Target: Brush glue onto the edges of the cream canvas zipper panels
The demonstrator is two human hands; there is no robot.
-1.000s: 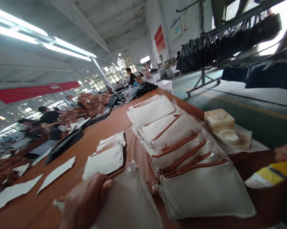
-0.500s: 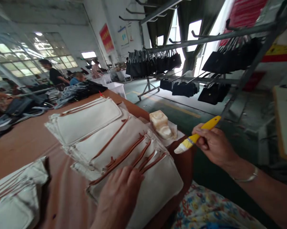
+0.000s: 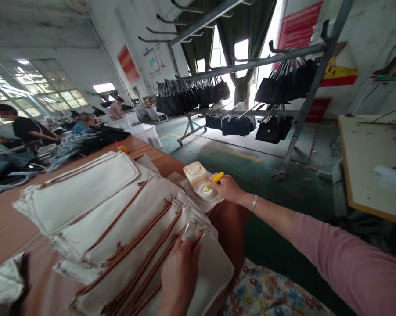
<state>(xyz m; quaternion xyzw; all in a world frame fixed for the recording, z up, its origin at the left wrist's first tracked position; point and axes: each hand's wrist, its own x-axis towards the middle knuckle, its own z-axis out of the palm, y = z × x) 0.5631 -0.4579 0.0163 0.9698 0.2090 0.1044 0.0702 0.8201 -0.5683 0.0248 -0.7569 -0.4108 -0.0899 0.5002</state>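
My right hand [image 3: 229, 188] is closed around a paintbrush with a yellow handle [image 3: 218, 177]. The brush's bristle end is down in a cream-coloured plastic container [image 3: 195, 175] with white paste in it, at the table's right edge. My left hand [image 3: 180, 270] is over the near white bag pieces [image 3: 214, 263], its fingers and thumb closed at a brown-edged piece [image 3: 203, 235] near the top of the pile. Brown strips [image 3: 145, 228] run along the edges of the overlapping pieces. More white pieces [image 3: 86, 188] lie stacked beyond.
The brown-covered table [image 3: 53, 259] carries another white pile [image 3: 5, 281] at left and a small red-tipped bottle [image 3: 120, 147] at the far side. Dark bags [image 3: 270, 90] hang on a metal rack [image 3: 300, 114]. Another table [image 3: 376, 175] stands right. A person in black [image 3: 30, 129] is far left.
My right hand has moved left and away from me, taking the brush from the air into the container. My left hand has shifted onto the brown-edged pieces. The view has turned right.
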